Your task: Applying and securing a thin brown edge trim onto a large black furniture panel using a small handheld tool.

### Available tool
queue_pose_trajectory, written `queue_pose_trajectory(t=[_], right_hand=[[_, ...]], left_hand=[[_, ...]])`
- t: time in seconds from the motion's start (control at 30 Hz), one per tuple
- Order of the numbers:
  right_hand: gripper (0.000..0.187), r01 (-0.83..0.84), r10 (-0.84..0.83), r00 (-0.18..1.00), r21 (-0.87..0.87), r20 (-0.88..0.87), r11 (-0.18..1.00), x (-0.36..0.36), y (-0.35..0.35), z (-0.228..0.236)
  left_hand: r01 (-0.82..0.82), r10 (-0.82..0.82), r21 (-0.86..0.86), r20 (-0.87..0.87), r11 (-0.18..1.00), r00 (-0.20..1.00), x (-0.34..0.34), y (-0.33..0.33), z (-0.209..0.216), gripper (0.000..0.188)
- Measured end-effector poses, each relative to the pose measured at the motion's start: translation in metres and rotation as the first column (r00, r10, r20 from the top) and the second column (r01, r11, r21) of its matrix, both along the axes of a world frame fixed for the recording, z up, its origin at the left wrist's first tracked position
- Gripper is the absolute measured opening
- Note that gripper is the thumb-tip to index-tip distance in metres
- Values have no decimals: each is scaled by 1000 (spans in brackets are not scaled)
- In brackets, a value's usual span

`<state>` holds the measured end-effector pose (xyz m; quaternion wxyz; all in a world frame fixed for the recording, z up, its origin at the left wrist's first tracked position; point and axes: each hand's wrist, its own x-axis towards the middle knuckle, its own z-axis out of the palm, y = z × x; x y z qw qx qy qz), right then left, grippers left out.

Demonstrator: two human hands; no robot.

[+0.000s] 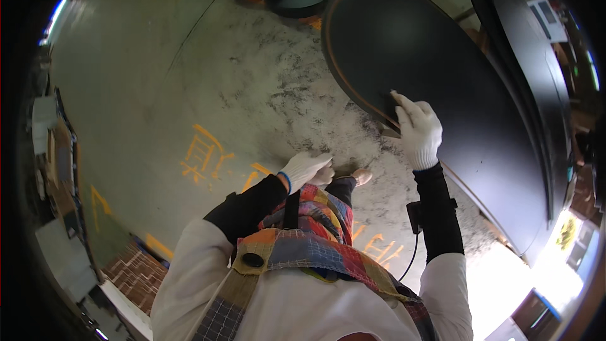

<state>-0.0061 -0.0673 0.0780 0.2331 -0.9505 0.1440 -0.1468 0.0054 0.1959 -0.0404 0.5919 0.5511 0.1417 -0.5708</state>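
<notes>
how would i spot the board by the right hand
Start at the worn floor and go to the picture's upper right. There, a big black board with a rounded end has the white-gloved right hand at its edge. Unlike the dark panels to its right, its rim shows a thin brown line.

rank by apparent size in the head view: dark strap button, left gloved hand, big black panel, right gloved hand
1. Big black panel, by far
2. Right gloved hand
3. Left gloved hand, looking smaller with its fingers bent
4. Dark strap button
</notes>
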Motion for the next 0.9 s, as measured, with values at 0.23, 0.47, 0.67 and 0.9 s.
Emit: queue_pose_trajectory(t=[0.23,0.47,0.67,0.9], right_hand=[[13,-512,552,833,-344,23,787,146,40,-11],[16,-823,623,560,-454,-546,342,194,64,-7],[18,-978,676,123,-206,-727,-43,58,3,10],[34,-936,768,304,-326,-564,131,103,18,21]], left_hand=[[-233,238,60,-116,971,964,-10,65,36,27],[-726,714,-9,-168,688,679,-32,106,12,32],[-813,816,75,-87,578,572,-63,140,3,28],[-832,844,145,-110,536,525,-65,131,-10,28]])
